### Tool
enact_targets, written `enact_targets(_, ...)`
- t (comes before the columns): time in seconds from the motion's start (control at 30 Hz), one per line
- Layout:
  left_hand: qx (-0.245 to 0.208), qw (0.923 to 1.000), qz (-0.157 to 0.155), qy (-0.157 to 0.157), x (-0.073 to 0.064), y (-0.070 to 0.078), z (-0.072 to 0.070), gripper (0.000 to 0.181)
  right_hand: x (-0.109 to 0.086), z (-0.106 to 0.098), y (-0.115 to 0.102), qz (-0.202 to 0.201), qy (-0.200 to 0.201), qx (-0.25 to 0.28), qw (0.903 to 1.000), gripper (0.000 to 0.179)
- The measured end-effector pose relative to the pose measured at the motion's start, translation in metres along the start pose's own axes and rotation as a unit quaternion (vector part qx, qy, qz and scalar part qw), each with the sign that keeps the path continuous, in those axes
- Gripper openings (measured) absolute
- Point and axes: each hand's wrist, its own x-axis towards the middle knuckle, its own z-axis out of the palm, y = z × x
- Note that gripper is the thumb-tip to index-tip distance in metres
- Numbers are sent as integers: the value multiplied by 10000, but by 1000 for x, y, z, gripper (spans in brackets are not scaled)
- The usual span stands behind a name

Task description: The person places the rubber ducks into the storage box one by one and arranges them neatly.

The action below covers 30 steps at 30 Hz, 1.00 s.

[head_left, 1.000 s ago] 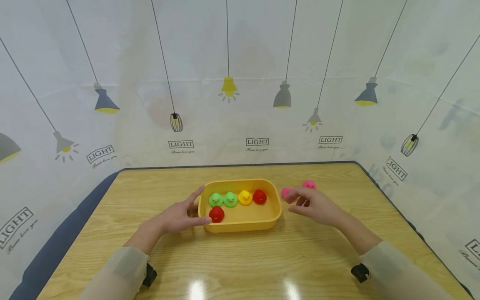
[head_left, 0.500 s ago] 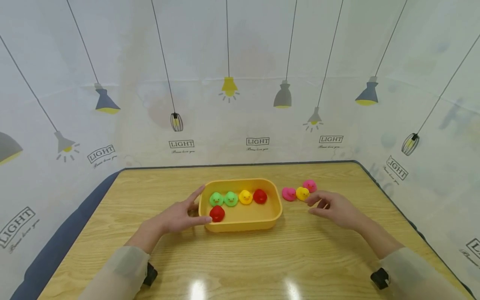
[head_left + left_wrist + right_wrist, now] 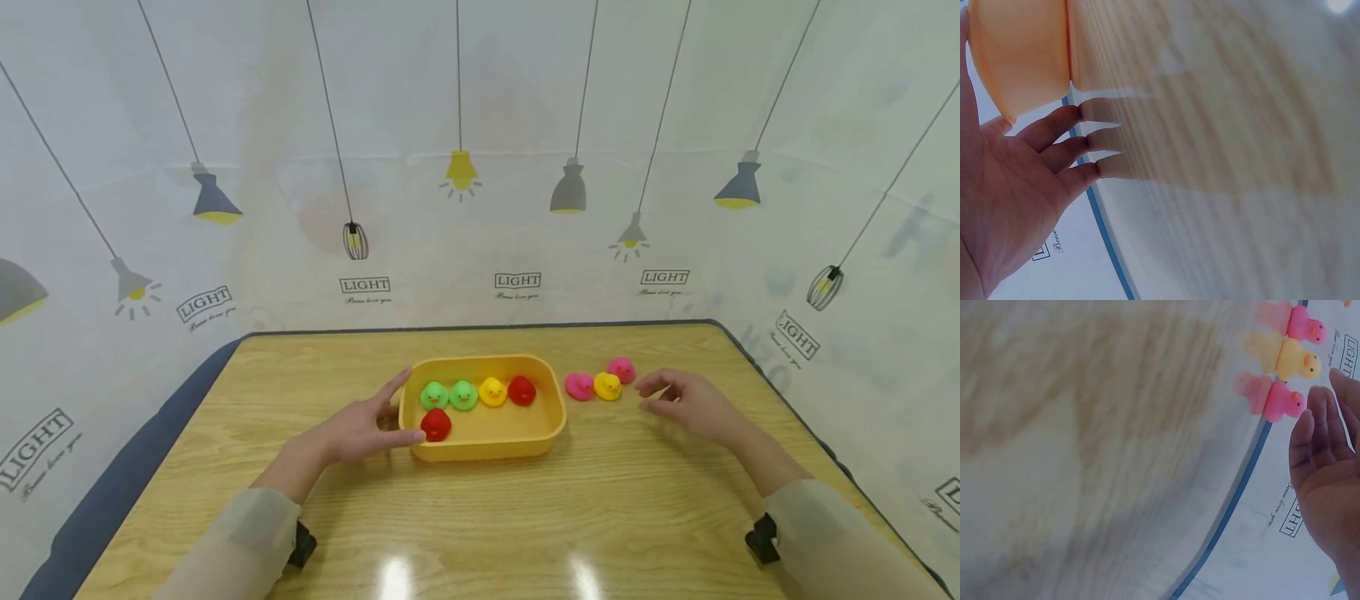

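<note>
At its left end, a yellow plastic box (image 3: 480, 451) is steadied by my left hand (image 3: 358, 431), thumb along the near rim and index finger at the far corner. The left wrist view shows the other fingers (image 3: 1066, 153) straight, tips at the tabletop. Inside sit two green toy ducks (image 3: 463, 396), a yellow duck (image 3: 492, 392) and two red ducks (image 3: 522, 390). To the right, a pink duck (image 3: 580, 386), a yellow duck (image 3: 607, 385) and another pink duck (image 3: 622, 370) stand close together. Beside them my right hand (image 3: 693, 406) hovers with loosely bent fingers, holding nothing.
Everything stands on a wood-grain table (image 3: 495, 517) with a dark edge. Behind and beside it hangs a pale cloth (image 3: 420, 100) printed with lamps and the word LIGHT. A black strap device (image 3: 762, 537) is at the right wrist.
My right hand has moved right, away from the box and past the loose ducks, uncovering the yellow one. My left hand and the box stay in place.
</note>
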Motion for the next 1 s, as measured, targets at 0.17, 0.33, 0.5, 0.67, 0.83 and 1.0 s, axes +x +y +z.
enact_targets(0.17, -20, 10000, -42, -22, 1, 1, 0, 116, 8, -3, 4, 166, 9, 57, 9998, 33)
enact_targets(0.33, -25, 10000, -54, -60, 1, 2, -1, 115, 16, -7, 7, 330, -31, 113, 9994, 38)
enact_targets(0.5, -29, 9999, -72, -70, 1, 2, -1, 115, 24, -9, 14, 471, 3, 166, 9988, 43)
enact_targets(0.67, -44, 9999, -117, -94, 1, 1, 0, 115, 33, -6, 20, 615, 36, 220, 9979, 45)
enact_targets(0.83, -54, 9999, -70, -80, 0, 1, -1, 116, 40, -5, 22, 649, 84, 143, 9978, 46)
enact_targets(1.0, -66, 9999, -71, -74, 0, 1, -1, 115, 47, -2, 24, 614, 128, 168, 9979, 50)
